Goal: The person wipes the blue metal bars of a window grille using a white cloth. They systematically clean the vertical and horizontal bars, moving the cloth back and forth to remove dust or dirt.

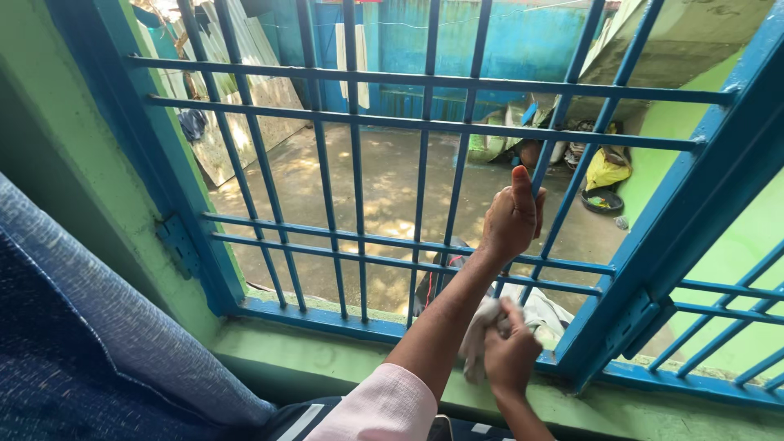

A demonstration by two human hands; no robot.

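The right hand [511, 357] is clenching a pale cloth [482, 327] just above the green sill [327, 359], near the blue grille's [351, 237] bottom rail. Beyond it, the left hand [512, 219] is gripping an upright bar [545, 175], thumb raised. Farther out, a concrete yard [384, 188] is lying sunlit.

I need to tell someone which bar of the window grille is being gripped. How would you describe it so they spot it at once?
Start at the blue window grille. Move to its right side, near the open shutter frame. The bar is the slanted vertical one the left hand grips, thumb up; the right hand below holds a pale cloth.
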